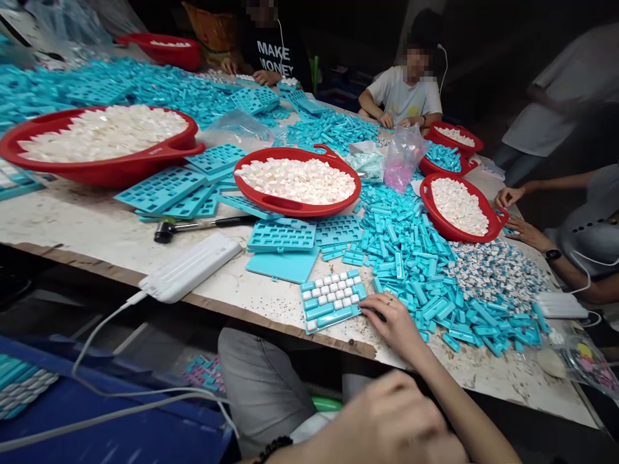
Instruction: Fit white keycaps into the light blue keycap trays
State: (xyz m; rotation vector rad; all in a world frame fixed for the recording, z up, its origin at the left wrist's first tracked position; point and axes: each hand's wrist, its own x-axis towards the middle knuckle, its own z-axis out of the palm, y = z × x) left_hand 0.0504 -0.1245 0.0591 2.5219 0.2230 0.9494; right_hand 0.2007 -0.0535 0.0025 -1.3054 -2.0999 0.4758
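Teal keycaps (411, 277) apparently block the right hand (391, 325) going rightward.

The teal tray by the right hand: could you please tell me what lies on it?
White keycaps and teal keycaps fill the teal tray in keyboard rows, hiding its floor from view.

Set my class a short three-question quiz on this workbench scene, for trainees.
1. True or false: the right hand is beside a block of white and teal keycaps.
2. What fills the red basin at the middle of the table?
A) white pieces
B) teal frames
C) blue cloth
3. Fill in the blank: the left hand has a dark beaded ____ on its wrist.

Key: 1. True. 2. A. 3. bracelet.
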